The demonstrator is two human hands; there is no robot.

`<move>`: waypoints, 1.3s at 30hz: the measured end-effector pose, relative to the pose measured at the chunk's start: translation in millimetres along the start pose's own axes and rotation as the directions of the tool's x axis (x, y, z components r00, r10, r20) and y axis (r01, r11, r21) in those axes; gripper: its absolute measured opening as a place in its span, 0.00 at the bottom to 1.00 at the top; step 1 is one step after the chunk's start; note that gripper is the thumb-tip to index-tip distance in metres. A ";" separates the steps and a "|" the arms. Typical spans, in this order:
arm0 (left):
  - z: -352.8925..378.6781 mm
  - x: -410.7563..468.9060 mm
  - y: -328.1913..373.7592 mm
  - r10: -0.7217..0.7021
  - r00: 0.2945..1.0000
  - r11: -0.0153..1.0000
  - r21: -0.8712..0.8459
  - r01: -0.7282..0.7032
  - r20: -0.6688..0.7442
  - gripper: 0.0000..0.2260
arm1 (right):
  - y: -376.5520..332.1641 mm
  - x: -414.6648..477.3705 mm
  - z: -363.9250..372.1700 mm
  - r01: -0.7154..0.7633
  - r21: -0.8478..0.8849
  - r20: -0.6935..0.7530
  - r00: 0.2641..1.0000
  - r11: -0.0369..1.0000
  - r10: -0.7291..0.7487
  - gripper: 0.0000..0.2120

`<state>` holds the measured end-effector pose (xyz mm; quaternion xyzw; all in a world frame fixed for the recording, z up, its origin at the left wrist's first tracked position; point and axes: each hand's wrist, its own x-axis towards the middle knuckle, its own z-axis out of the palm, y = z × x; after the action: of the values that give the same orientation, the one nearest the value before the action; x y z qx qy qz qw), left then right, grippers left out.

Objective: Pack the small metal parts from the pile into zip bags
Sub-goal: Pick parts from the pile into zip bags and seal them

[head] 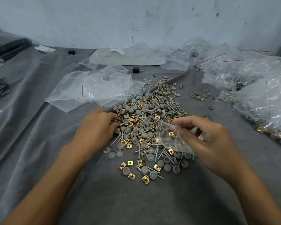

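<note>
Lying in the middle of the frame, the big pile of small metal parts (pixel 146 124) rests on the grey cloth-covered surface (pixel 39 127); it mixes silver screws, brass-coloured square nuts and grey round caps. The left hand (pixel 97 125) is on the left edge of this pile with its fingers bent down among the parts; I cannot tell if it holds any part. The right hand (pixel 208 138), at the lower right of the pile, pinches a small clear plastic zip bag (pixel 170 140) between thumb and fingers. The bag is just over the parts, and some pieces are seen through it. Several empty clear zip bags (pixel 96 88) with red lines lie flat at the upper left of the pile. At the right side of the frame, filled clear bags (pixel 263 98) lie in a heap. A small black block (pixel 135 70) stands behind the pile, toward the white stained wall (pixel 136 21).
</note>
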<state>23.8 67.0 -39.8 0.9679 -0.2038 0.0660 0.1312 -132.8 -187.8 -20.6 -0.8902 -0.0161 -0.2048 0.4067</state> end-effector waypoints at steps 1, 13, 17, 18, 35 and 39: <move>0.4 0.7 -0.3 0.009 1.000 1.000 -0.002 -0.009 -0.017 0.09 | 0.3 0.1 -0.1 -0.003 -0.001 0.000 1.000 1.000 0.003 0.11; -30.6 -38.3 65.8 0.234 0.972 0.725 -0.666 -0.175 -0.001 0.07 | -4.5 0.5 1.7 0.002 0.024 -0.004 1.000 1.000 -0.002 0.11; -21.8 -42.2 76.5 0.262 0.965 0.782 -0.592 -0.195 0.028 0.07 | -4.1 1.1 1.7 0.006 0.016 -0.006 1.000 1.000 -0.006 0.10; -20.9 -40.3 73.2 0.234 0.972 0.794 -0.578 -0.186 0.008 0.05 | -3.2 1.2 0.3 0.000 0.020 -0.019 1.000 1.000 0.000 0.10; 8.3 -45.4 82.4 0.310 0.941 0.944 -0.159 -0.287 0.139 0.12 | 0.5 1.4 -6.4 -0.029 0.042 -0.081 0.996 0.999 0.032 0.12; 3.8 -45.1 86.5 0.311 0.936 0.948 -0.114 -0.296 0.163 0.11 | -1.2 1.7 -6.4 -0.030 0.034 -0.070 0.997 0.999 0.032 0.11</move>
<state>-52.5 6.5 -32.0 0.9201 -0.3645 -0.0107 0.1428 -133.7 -191.9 -15.3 -0.8756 0.0087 -0.2296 0.4248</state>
